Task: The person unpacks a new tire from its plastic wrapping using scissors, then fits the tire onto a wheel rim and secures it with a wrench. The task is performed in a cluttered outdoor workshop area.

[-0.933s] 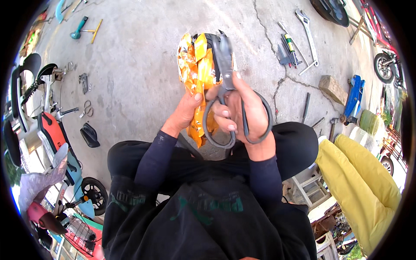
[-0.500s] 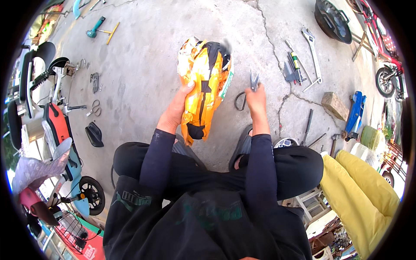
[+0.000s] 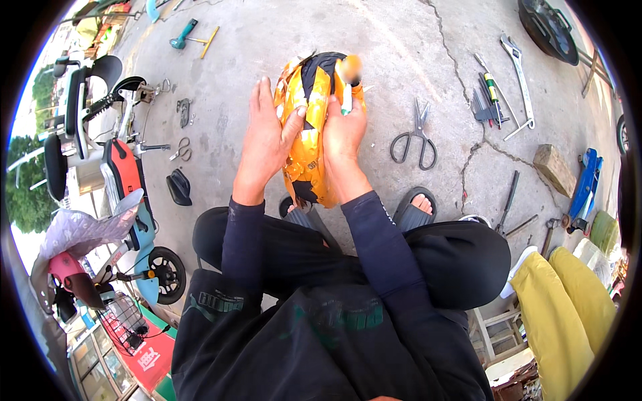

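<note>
We see a bundle wrapped in shiny orange plastic (image 3: 307, 144) between the two hands, in front of the bent knees. It is long and round at the far end, and black patches show in the orange. Its long side runs away from the body, almost straight, with the near end close to the feet. So the left hand (image 3: 266, 130) is along its left side and the right hand (image 3: 344, 130) is along its right side. Neither hand is nearer, as both touch it, and both are about halfway up or a bit higher.

We see the left hand spread wide. Its fingers point away from the body and its thumb lies on the plastic. The right hand is bent in against the other side, with its thumb up. Its fingertips are hidden, so we cannot tell if it is gripping the bundle or just leaning on it.

The big scissors (image 3: 418, 130) lie on the concrete floor (image 3: 247, 40) to the right, apart from the bundle, with the blades pointing away from us and a little apart. The right hand is the nearer one to them. The right sandal (image 3: 408, 215) is just below their handles.
</note>
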Demonstrator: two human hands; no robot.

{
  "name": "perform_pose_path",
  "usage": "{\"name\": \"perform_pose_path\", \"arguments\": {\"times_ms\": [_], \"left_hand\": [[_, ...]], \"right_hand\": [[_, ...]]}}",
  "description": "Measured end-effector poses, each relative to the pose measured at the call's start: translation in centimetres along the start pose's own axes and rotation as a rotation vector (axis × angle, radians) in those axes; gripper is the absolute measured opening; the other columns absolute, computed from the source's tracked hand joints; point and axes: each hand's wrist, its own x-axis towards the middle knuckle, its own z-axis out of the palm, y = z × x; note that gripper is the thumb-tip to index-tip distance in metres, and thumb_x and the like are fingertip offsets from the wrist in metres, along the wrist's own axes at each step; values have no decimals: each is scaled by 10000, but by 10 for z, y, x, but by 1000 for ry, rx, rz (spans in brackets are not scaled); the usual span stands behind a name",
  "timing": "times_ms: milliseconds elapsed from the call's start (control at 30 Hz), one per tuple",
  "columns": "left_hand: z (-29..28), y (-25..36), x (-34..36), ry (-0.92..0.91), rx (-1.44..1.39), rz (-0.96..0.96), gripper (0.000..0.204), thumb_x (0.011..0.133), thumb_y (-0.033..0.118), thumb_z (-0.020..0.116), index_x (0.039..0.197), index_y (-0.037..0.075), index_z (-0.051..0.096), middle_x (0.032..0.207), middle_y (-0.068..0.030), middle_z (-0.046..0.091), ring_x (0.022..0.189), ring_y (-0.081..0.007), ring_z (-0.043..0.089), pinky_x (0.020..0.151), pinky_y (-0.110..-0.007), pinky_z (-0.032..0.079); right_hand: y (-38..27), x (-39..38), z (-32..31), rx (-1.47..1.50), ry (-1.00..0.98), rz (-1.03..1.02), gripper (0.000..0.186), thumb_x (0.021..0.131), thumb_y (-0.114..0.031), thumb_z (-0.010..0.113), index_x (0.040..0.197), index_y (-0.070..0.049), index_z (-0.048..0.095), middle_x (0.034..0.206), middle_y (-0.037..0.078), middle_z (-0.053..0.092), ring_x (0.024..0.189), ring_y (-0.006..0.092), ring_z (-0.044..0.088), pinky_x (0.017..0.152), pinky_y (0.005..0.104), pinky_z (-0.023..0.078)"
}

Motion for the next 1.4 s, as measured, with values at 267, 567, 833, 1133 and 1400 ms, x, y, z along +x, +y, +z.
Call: {"name": "perform_pose_path", "arguments": {"times_ms": [267,567,833,1133,1400], "left_hand": [[-22,7,32,-397,-170,-111,524,971,204,572,1474,111,457,1388,-222,556,1265,-367,558,1048,-406,437],[-3,2,42,-381,-453,-185,511,995,127,419,1490,-1,397,1519,-199,431,1434,-271,379,1174,-345,275],[0,-12,53,-366,-248,-188,800,794,237,753,1484,19,413,1444,-199,503,1317,-260,512,1104,-353,390],[0,-24,66,-228,215,1,778,751,166,739,1453,32,433,1446,-241,457,1342,-379,472,1121,-410,392],[1,-16,72,-259,156,-29,784,726,89,750,1446,34,444,1370,-224,547,1279,-352,542,1076,-386,441]], "right_hand": [[-13,-7,9,352,-301,246,544,991,-396,601,1281,51,490,1221,142,605,1096,221,600,939,356,486],[-14,-5,33,36,-57,53,380,965,-265,633,1193,33,572,1071,150,665,1020,247,644,878,356,493],[10,19,21,176,-110,167,272,914,-47,652,1158,70,623,970,115,705,851,180,667,776,333,525],[109,64,-60,-755,-8,-19,271,839,-39,645,1108,-3,654,954,218,696,898,396,674,800,462,524],[79,79,-50,-1450,-643,-1286,259,880,-159,561,1070,-39,689,1494,139,464,1427,283,367,1103,436,350]]}}
